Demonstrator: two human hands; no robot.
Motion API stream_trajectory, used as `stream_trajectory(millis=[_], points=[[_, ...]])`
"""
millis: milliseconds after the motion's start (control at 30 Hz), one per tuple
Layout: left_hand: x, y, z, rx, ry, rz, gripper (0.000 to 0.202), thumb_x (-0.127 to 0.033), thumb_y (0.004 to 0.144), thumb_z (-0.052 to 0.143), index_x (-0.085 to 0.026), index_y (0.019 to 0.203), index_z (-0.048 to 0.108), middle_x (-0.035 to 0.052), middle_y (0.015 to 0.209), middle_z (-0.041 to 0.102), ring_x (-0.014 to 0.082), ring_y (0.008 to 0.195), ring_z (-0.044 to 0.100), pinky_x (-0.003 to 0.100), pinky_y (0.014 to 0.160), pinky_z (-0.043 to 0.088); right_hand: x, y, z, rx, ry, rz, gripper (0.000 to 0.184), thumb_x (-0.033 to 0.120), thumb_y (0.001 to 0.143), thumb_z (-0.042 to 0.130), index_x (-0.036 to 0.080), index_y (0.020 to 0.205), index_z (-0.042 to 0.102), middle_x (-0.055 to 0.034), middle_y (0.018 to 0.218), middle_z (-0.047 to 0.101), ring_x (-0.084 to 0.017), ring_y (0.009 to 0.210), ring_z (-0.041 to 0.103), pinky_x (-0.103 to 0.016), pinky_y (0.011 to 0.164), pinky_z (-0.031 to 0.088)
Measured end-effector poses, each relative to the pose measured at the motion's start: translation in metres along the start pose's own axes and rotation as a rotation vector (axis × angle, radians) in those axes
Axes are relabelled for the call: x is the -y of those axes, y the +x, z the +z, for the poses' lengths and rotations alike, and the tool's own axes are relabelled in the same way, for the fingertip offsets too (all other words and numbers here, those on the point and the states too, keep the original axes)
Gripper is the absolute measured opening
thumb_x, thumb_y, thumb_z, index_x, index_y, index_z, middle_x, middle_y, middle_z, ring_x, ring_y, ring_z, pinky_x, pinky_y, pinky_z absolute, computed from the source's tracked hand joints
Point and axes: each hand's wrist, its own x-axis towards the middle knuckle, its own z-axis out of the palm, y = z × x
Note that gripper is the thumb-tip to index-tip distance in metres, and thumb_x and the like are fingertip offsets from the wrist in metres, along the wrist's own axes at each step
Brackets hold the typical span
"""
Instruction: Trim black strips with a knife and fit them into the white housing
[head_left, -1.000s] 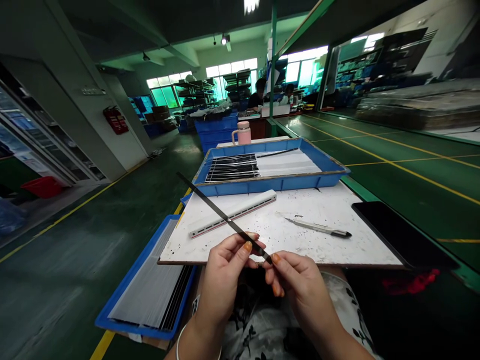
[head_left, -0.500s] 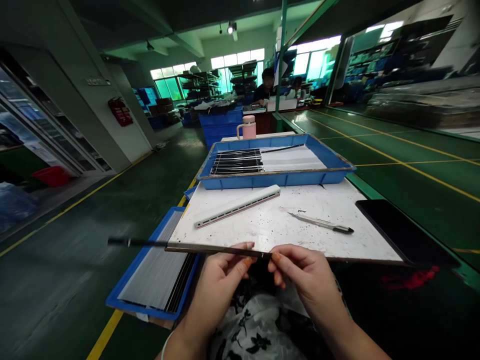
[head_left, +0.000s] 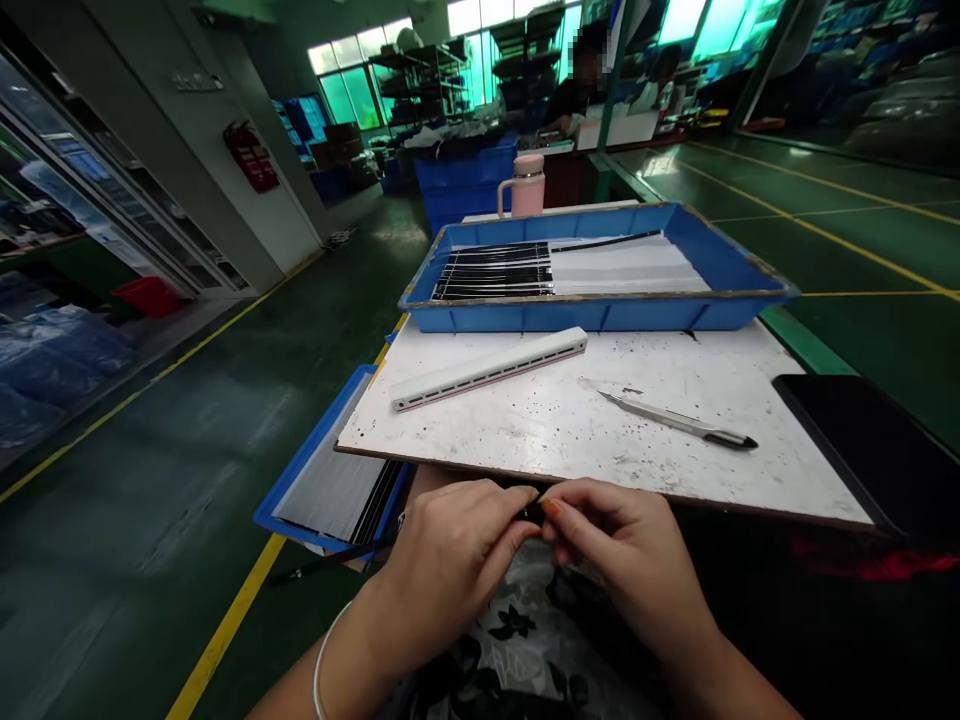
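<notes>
A thin black strip (head_left: 532, 513) runs between my hands below the table's front edge. My left hand (head_left: 454, 545) is closed around it, and the strip's far end shows at lower left, beyond my wrist. The fingers of my right hand (head_left: 619, 540) pinch its near end, close to my left fingertips. Most of the strip's length is hidden behind my left hand. On the white tabletop (head_left: 517, 440) ahead lie a white slotted bar (head_left: 491, 370) and, to its right, a slim craft knife (head_left: 679, 420).
At the table's back stands a blue tray (head_left: 600, 315) with several black strips (head_left: 495, 272) on white sheets. Behind it is a pink mug (head_left: 528, 190). A second blue tray (head_left: 274, 515) of strips sits lower left. A black flat object (head_left: 862, 450) lies right. A person (head_left: 577, 95) sits farther back.
My left hand has turned over and closed more around the strip. The strip's far end has swung down and nearer to me. The view has tilted down.
</notes>
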Motion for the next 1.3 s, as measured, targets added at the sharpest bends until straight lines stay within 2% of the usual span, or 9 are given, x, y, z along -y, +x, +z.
stream_trajectory(millis=[100, 233, 367, 467, 533, 667, 767, 1000, 1300], points=[[-0.003, 0.007, 0.004, 0.046, -0.035, 0.002, 0.03, -0.022, 0.1, 0.049, -0.018, 0.127, 0.062, 0.0062, 0.092, 0.071, 0.0197, 0.082, 0.066, 0.032, 0.071, 0.049, -0.011, 0.004, -0.012, -0.032, 0.071, 0.051, 0.025, 0.042, 0.089, 0.067, 0.019, 0.084, 0.076, -0.0042, 0.064, 0.068, -0.014, 0.049, 0.059, -0.024, 0.047, 0.047], [-0.006, 0.012, 0.006, 0.047, -0.038, 0.003, 0.03, -0.02, 0.1, 0.049, -0.021, 0.128, 0.061, 0.0043, 0.087, 0.068, 0.018, 0.077, 0.063, 0.03, 0.067, 0.046, -0.021, 0.008, -0.026, -0.131, 0.076, 0.036, 0.026, 0.042, 0.091, 0.065, 0.019, 0.09, 0.077, -0.0046, 0.067, 0.068, -0.013, 0.051, 0.058, -0.025, 0.049, 0.048], [-0.008, 0.018, 0.007, 0.051, -0.005, -0.032, 0.023, -0.019, 0.1, 0.049, -0.019, 0.116, 0.065, 0.0036, 0.083, 0.067, 0.0172, 0.074, 0.062, 0.03, 0.065, 0.046, -0.023, 0.009, -0.032, -0.248, -0.01, -0.03, 0.021, 0.04, 0.09, 0.068, 0.02, 0.09, 0.077, -0.0031, 0.069, 0.069, -0.013, 0.054, 0.059, -0.024, 0.054, 0.05], [-0.008, 0.023, 0.006, 0.043, 0.026, -0.037, 0.018, -0.019, 0.1, 0.049, -0.018, 0.105, 0.066, 0.0032, 0.08, 0.065, 0.0168, 0.071, 0.062, 0.029, 0.063, 0.045, -0.024, 0.011, -0.033, -0.29, -0.101, -0.07, 0.016, 0.036, 0.092, 0.067, 0.023, 0.09, 0.077, -0.0001, 0.07, 0.07, -0.011, 0.057, 0.061, -0.022, 0.058, 0.05], [-0.008, 0.025, 0.005, 0.033, 0.049, -0.032, 0.018, -0.02, 0.1, 0.049, -0.018, 0.104, 0.066, 0.0026, 0.079, 0.065, 0.0168, 0.069, 0.062, 0.03, 0.061, 0.044, -0.026, 0.014, -0.034, -0.278, -0.162, -0.092, 0.015, 0.034, 0.093, 0.065, 0.025, 0.091, 0.076, 0.0016, 0.071, 0.07, -0.01, 0.057, 0.062, -0.021, 0.058, 0.05], [-0.004, 0.027, 0.004, 0.002, 0.085, -0.025, 0.022, -0.019, 0.099, 0.05, -0.02, 0.116, 0.064, 0.0009, 0.081, 0.066, 0.0166, 0.069, 0.062, 0.03, 0.06, 0.042, -0.03, 0.02, -0.037, -0.205, -0.284, -0.131, 0.014, 0.032, 0.092, 0.064, 0.025, 0.091, 0.076, 0.0028, 0.073, 0.071, -0.01, 0.058, 0.064, -0.021, 0.058, 0.051], [-0.001, 0.027, 0.005, -0.001, 0.096, -0.032, 0.022, -0.02, 0.099, 0.05, -0.02, 0.116, 0.064, 0.0002, 0.079, 0.064, 0.0164, 0.067, 0.061, 0.031, 0.06, 0.042, -0.031, 0.022, -0.038, -0.182, -0.353, -0.147, 0.013, 0.031, 0.093, 0.064, 0.025, 0.094, 0.076, 0.0035, 0.075, 0.072, -0.01, 0.058, 0.065, -0.02, 0.058, 0.051], [0.006, 0.027, 0.011, -0.004, 0.105, -0.056, 0.024, -0.021, 0.099, 0.051, -0.018, 0.118, 0.064, 0.0014, 0.079, 0.065, 0.0172, 0.067, 0.062, 0.031, 0.059, 0.042, -0.031, 0.022, -0.038, -0.177, -0.451, -0.177, 0.013, 0.029, 0.094, 0.063, 0.027, 0.098, 0.075, 0.0054, 0.075, 0.072, -0.009, 0.06, 0.066, -0.019, 0.06, 0.051], [0.011, 0.026, 0.013, -0.001, 0.101, -0.098, 0.02, -0.026, 0.099, 0.052, -0.022, 0.113, 0.066, -0.0002, 0.078, 0.066, 0.0171, 0.067, 0.063, 0.031, 0.058, 0.041, -0.031, 0.02, -0.035, -0.197, -0.517, -0.22, 0.013, 0.027, 0.094, 0.062, 0.028, 0.097, 0.074, 0.0062, 0.076, 0.072, -0.009, 0.062, 0.067, -0.019, 0.06, 0.051]])
